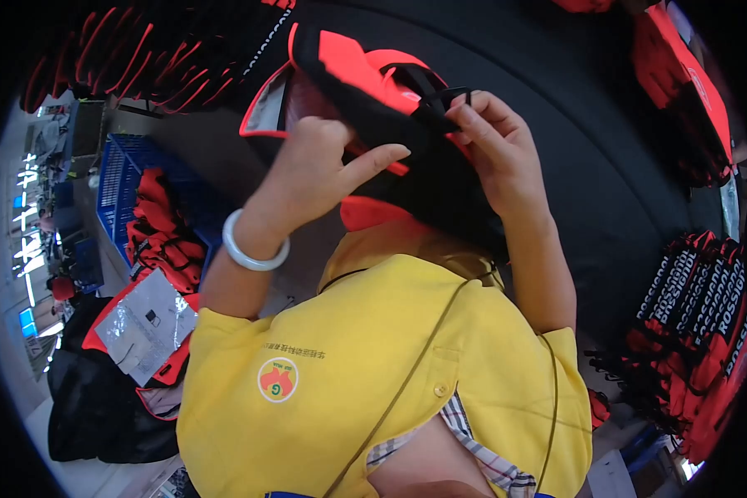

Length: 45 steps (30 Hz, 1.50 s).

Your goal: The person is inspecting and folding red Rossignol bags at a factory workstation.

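Observation:
A red and black fabric bag (352, 87), with a pale lining showing in an opening at its left, lies across my lap and the black table edge. My left hand (315, 158) is closed on the bag's black side; its thumb stretches out over the fabric and its fingertips are hidden in the folds. Beside it, my right hand (499, 137) pinches a thin black strap (460, 95) between thumb and fingers, where a small dark loop stands up. Any buckle on the strap is too dark to make out.
The black table (581, 124) curves away ahead and right. Stacked red and black straps with white lettering (697, 307) lie at right, red bags (688, 75) at far right. A blue crate (120, 183) holds red pieces at left, near a clear plastic packet (148, 325).

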{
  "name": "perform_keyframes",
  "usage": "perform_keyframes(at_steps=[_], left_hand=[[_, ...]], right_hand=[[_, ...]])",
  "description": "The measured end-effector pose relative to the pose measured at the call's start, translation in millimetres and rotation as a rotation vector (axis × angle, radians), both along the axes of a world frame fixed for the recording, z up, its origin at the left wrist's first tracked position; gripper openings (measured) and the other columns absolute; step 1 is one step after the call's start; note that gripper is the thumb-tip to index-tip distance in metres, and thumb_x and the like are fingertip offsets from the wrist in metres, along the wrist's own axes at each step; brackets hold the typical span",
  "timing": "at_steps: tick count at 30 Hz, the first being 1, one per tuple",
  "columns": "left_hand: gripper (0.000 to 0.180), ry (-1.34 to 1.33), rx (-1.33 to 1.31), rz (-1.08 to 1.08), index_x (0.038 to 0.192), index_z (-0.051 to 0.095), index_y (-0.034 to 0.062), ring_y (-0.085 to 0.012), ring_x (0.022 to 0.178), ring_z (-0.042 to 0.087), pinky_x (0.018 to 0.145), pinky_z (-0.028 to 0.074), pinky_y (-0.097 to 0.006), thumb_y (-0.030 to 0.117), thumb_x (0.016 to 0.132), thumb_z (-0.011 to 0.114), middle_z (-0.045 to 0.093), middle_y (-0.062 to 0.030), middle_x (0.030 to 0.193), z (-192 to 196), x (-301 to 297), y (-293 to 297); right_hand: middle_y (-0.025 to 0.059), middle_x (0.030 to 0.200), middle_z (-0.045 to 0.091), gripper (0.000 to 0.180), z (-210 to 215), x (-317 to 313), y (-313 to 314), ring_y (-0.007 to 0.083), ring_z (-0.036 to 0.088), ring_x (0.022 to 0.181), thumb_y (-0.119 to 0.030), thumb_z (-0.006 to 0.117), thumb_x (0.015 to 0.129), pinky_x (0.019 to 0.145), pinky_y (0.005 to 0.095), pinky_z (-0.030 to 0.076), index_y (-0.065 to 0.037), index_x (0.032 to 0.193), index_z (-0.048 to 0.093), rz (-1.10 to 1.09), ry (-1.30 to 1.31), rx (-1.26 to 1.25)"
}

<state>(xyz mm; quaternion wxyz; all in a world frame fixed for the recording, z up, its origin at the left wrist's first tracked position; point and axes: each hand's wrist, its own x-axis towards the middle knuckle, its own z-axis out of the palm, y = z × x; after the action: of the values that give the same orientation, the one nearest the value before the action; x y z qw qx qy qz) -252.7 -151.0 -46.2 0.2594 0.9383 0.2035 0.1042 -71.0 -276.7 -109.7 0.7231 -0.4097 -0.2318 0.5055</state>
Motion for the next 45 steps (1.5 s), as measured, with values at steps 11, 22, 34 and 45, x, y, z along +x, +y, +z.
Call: perform_keyframes(at_steps=[11,22,34,45], left_hand=[[0.022,-0.182,0.071,-0.182,0.087,0.059,0.0044,-0.0155,0.089,0.055,0.098,0.034,-0.036,0.025,0.093,0.057,0.062,-0.0033,0.091,14,-11,108],[0.025,-0.427,-0.4,-0.571,0.086,0.051,0.0039,-0.0044,0.068,0.037,0.061,0.032,-0.02,0.024,0.1,0.05,0.039,0.0038,0.073,92,107,14],[0.035,-0.128,-1.4,-0.547,0.115,0.06,-0.0018,-0.0115,0.099,0.059,0.085,0.048,-0.025,0.026,0.101,0.044,0.062,-0.0044,0.105,68,87,60],[0.026,-0.304,-1.638,-0.458,0.101,0.06,0.0023,-0.0069,0.082,0.064,0.074,0.052,-0.02,0.025,0.1,0.049,0.066,-0.0036,0.096,71,73,5]], right_hand=[[0.0007,0.097,0.064,0.007,-18,96,-71,0.0104,0.059,0.082,-0.011,0.06,0.093,0.082,0.0253,0.047,-0.008,0.1,0.06,-0.43,0.097,0.106],[0.0004,0.072,0.055,0.026,172,46,-47,0.0046,0.045,0.065,-0.024,0.07,0.085,0.057,0.0218,0.038,-0.002,0.098,0.062,-0.061,-1.132,-0.151],[-0.0044,0.063,0.038,0.027,170,116,-151,0.0036,0.035,0.061,-0.018,0.055,0.095,0.053,0.0223,0.026,0.0,0.075,0.054,-0.432,-1.506,-0.388],[0.0014,0.063,0.04,0.035,145,156,-132,0.007,0.038,0.063,-0.023,0.048,0.099,0.058,0.025,0.034,0.002,0.074,0.05,-0.415,-1.512,-0.417]])
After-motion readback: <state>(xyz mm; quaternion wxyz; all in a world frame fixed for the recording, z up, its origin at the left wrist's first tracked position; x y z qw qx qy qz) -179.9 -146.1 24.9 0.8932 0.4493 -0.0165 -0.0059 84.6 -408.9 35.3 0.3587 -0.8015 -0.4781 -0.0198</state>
